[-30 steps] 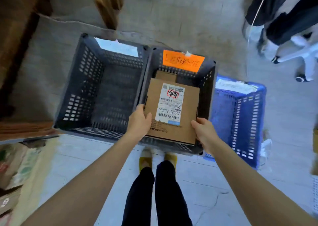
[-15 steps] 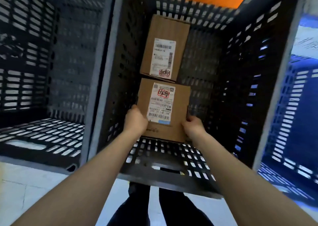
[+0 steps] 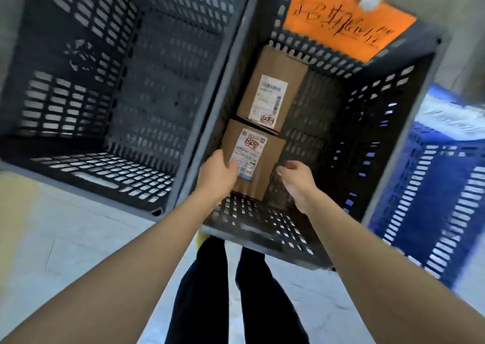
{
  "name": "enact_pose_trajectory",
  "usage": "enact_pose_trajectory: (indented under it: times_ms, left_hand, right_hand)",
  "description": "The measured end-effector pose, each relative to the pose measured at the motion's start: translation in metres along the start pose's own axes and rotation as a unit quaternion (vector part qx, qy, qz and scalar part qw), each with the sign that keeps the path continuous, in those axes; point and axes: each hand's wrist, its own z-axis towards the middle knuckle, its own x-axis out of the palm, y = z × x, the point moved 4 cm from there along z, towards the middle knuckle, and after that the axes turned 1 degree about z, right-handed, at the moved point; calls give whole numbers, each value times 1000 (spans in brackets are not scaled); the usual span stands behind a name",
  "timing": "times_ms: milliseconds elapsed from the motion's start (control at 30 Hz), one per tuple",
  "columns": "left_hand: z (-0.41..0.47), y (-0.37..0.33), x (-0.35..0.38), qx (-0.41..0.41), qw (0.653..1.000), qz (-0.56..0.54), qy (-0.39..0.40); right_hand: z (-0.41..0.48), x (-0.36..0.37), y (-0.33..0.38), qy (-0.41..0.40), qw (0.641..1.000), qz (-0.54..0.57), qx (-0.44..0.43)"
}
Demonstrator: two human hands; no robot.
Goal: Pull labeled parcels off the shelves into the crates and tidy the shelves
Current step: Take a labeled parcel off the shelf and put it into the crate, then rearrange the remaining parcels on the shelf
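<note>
The parcel point(image 3: 259, 165) is sitting low in the middle crate point(image 3: 380, 86), touching another box point(image 3: 273, 81), left hand point(image 3: 217, 172) gripping its edge, right hand point(image 3: 295, 178) hanging loose alongside, so I'm guessing next is letting go and heading for the shelves.

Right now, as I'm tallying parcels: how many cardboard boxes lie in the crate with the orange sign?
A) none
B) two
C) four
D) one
B: a far box and a near box, each labeled, lie end to end on the middle crate floor.
</note>
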Motion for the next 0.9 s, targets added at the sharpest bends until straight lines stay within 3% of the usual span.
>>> enact_pose_trajectory:
  times_ms: [200,300,467,633,733,900]
  left_hand:
    - [-121,-56,-128,24,990,-125,-54]
    - [-189,-66,-209,25,971,-206,-120]
    - [-316,-61,-323,52,913,-316,-251]
    - [-445,-38,-401,65,844,-381,-372]
    - [-521,-11,-433,82,806,-383,-444]
    - [-628,43,-471,96,750,-390,-525]
  right_hand:
    - [-171,-36,123,29,991,-44,-125]
    - [-269,-31,180,70,965,-91,-234]
    - [-435,-1,248,144,882,-173,-413]
    - [-596,29,270,202,792,-187,-546]
    - [-682,43,263,231,727,-225,-606]
    - [-789,73,245,273,650,-255,-661]
